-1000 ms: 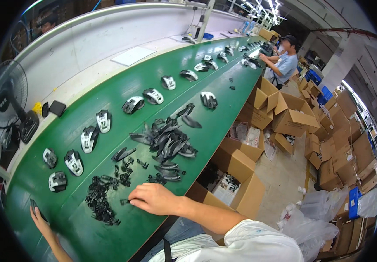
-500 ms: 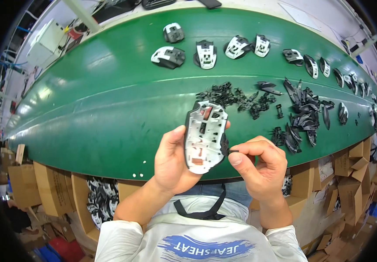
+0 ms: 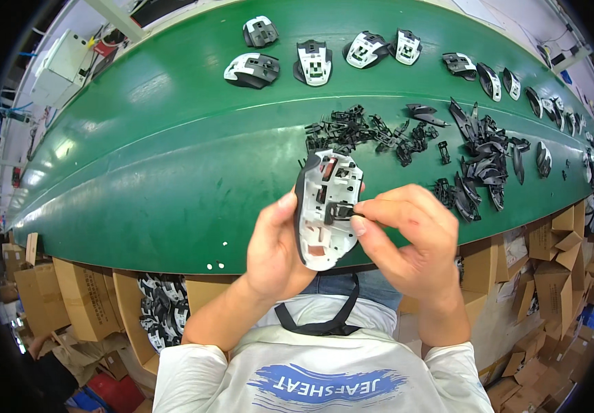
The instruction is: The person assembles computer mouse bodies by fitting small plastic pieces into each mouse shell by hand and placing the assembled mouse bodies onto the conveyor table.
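Your left hand (image 3: 273, 248) cups the white shell (image 3: 326, 242) over the near edge of the worktop (image 3: 173, 179), fingers wrapped behind it; your right hand (image 3: 414, 237) pinches a black clip (image 3: 339, 212) over its hollow side (green surface spreads wide leftward).

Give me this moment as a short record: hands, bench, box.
Left hand: holds white-and-black mouse-shaped plastic shell, inside showing
Right hand: pinches small black plastic part over shell's inside; contact unclear
Green bench: piled little black parts, curved black plastic pieces, spaced similar shells
Below, left: open brown cardboard box holding white-and-black pieces
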A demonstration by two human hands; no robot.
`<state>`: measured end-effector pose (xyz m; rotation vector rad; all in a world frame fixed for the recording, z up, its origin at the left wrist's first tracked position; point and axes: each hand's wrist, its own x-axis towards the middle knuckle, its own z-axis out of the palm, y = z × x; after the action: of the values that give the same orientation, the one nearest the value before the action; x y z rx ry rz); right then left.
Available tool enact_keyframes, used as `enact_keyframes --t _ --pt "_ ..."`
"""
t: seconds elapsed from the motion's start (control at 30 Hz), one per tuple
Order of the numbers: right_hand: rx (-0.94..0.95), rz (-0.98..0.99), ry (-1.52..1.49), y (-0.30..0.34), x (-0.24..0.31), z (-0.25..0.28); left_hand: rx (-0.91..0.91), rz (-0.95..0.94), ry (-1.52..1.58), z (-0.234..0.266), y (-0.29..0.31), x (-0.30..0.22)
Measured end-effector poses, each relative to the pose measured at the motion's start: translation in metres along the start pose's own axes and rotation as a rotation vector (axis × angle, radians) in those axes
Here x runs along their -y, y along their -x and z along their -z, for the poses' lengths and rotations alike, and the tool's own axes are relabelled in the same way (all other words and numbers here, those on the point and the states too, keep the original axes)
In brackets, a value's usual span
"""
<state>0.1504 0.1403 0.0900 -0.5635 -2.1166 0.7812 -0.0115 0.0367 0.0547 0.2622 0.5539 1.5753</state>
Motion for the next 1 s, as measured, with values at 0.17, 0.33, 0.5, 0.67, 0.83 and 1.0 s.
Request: enact_keyframes --t 0.17,0.33,0.5,0.67,0.83,1.0 --pt "0.3 0.37 0.224 -0.024 -0.011 0.034 0.029 0.186 0.081 0.002 -0.002 -0.009" --pt "0.424 0.488 0.358 -0.034 -0.016 0.035 0.047 0.286 0.022 0.006 0.005 -0.008" --pt "0.344 0.402 0.366 -0.024 -0.018 0.022 0.086 0.271 -0.028 0.009 0.004 -0.004" --pt "0.178 0.223 0.203 -0.005 -0.014 0.01 0.07 0.192 -0.148 -0.004 0.002 -0.005" --pt "0.195 0.107 0.204 -0.005 -0.009 0.017 0.076 0.221 -0.137 -0.002 0.001 -0.005" --pt "0.157 0.082 0.255 -0.004 -0.002 0.01 0.069 0.182 -0.222 -0.007 0.004 0.002"
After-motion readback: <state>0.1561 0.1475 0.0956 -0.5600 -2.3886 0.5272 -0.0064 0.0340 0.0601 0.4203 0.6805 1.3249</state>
